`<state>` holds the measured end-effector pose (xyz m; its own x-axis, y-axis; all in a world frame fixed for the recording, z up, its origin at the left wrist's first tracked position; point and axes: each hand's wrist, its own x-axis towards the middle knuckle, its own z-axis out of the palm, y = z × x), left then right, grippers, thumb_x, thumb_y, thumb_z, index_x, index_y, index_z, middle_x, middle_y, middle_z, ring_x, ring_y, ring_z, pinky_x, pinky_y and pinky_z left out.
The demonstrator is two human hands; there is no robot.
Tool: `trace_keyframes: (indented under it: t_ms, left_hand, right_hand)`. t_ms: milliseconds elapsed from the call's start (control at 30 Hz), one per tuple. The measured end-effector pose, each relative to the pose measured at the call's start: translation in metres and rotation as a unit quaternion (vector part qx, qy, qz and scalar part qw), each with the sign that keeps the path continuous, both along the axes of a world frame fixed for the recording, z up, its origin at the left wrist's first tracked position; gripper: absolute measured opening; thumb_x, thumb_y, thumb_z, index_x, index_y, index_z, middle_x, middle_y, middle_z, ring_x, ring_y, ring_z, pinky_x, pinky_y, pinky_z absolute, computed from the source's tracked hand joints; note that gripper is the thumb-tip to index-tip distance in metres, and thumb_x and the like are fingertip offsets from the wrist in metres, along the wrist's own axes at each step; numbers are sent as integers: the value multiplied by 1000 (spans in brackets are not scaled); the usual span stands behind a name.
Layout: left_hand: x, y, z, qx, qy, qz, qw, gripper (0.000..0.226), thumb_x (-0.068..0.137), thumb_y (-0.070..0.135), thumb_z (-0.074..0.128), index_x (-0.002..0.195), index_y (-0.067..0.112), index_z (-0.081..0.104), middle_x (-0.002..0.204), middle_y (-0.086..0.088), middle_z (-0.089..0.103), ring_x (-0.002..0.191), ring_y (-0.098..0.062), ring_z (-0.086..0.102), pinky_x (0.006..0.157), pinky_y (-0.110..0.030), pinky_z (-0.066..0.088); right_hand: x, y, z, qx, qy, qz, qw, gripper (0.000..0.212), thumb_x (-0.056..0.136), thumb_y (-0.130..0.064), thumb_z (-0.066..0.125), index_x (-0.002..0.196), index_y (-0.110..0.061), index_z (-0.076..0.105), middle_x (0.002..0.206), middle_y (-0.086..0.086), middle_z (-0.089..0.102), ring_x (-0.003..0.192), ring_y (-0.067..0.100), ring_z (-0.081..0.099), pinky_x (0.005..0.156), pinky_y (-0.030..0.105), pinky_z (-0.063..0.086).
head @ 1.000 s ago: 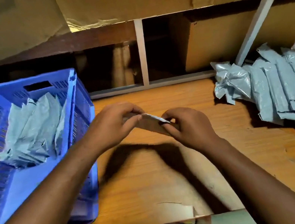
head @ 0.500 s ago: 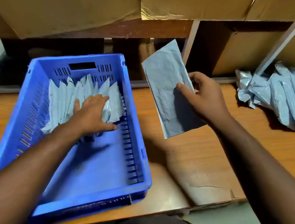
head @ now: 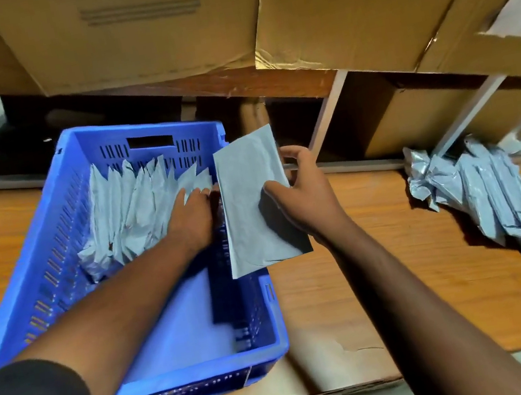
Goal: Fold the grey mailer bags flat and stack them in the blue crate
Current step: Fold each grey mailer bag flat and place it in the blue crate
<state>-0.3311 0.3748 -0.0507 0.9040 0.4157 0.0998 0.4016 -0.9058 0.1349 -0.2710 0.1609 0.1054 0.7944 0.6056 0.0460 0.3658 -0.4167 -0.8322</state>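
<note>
One folded bag held up beside the blue crate

The right hand (head: 307, 196) has its grip clamped on a flat grey mailer bag (head: 253, 205), thumb on the front and fingers behind, and holds it upright over the right wall of the blue crate (head: 53, 254). The left hand (head: 191, 218) is inside the crate with its fingers flat, so its grip is apart, and it presses on the row of folded bags (head: 136, 212) that lean at the far end. The crate sits on the left of the wooden table (head: 387, 272). A pile of loose bags (head: 491, 191) lies on the right of the table, well apart from the crate. Big cardboard boxes (head: 152, 25) sit on a shelf above
</note>
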Motion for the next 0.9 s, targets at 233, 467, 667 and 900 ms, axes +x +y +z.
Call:
trace_keyframes:
  t_ms: [233, 467, 667, 900]
  left_hand:
    - [3, 8, -6, 28, -15, 20, 999, 30, 87, 28, 61, 113, 16, 52, 112, -7, 62, 111, -29, 55, 113, -49, 29]
    - [-27, 27, 2, 25, -8, -6, 1000, 75, 90, 27, 65, 158, 23, 34, 166, -17, 23, 149, -35, 28, 122, -53, 21]
    - [-57, 48, 10, 7, -3, 41, 999, 55, 92, 34, 62, 145, 24, 56, 167, -17, 21, 153, -38, 18, 125, -53, 9]
    - [-71, 49, 18, -62, 20, 49, 997, 56, 95, 41, 60, 149, 39, 46, 170, -9, 13, 157, -30, 8, 126, -51, -1]
  right_hand:
    - [-2, 2, -5, 18, 26, -4, 1000, 58, 95, -20, 68, 139, -29, 31, 105, -17, 56, 92, 4, 63, 67, 20, 53]
    - [-9, 27, 2, -86, -129, 67, 986, 34, 95, -15, 62, 129, -20, 60, 127, 1, 66, 108, 18, 64, 82, 27, 48]
    - [-28, 97, -3, -287, -231, 189, 910, 17, 90, -14, 60, 103, -5, 67, 102, 17, 70, 102, 36, 65, 70, 33, 46]
    - [-13, 180, -58, -415, -174, 191, 873, 31, 98, -31, 54, 115, -9, 66, 125, 11, 66, 112, 33, 64, 80, 36, 49]
